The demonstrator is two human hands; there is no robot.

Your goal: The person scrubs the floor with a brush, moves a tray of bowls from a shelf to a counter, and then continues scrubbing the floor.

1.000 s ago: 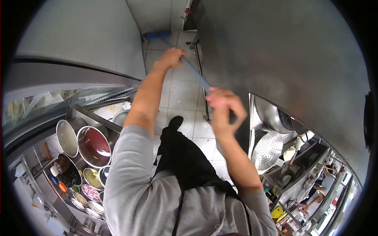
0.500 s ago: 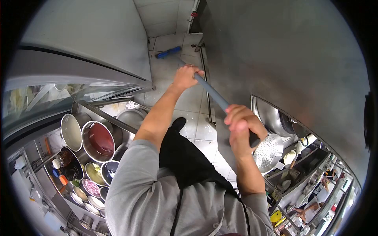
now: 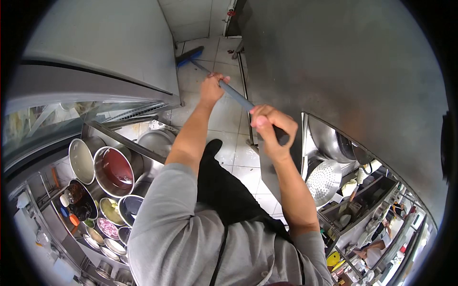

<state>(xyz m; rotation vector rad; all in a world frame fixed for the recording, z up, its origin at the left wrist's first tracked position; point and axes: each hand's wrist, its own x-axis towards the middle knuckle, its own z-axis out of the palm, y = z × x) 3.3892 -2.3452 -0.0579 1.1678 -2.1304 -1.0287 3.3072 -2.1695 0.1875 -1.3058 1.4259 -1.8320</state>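
A broom with a long grey handle slants away from me across the narrow passage. Its broom head, dark on top with blue bristles, rests on the tiled floor at the foot of the grey cabinet on the left. My left hand is wrapped round the handle at its middle. Closer to me, my right hand grips the handle near its dark end, which pokes out below the fingers.
To the left stand a tall grey cabinet and several metal pots, one holding red liquid. A steel panel walls the right side, above a perforated strainer. White floor tiles run between them. Another person is far right.
The broom head has swung left and toward the far wall, up to the cabinet base. Both hands have moved left and forward with the handle still gripped.
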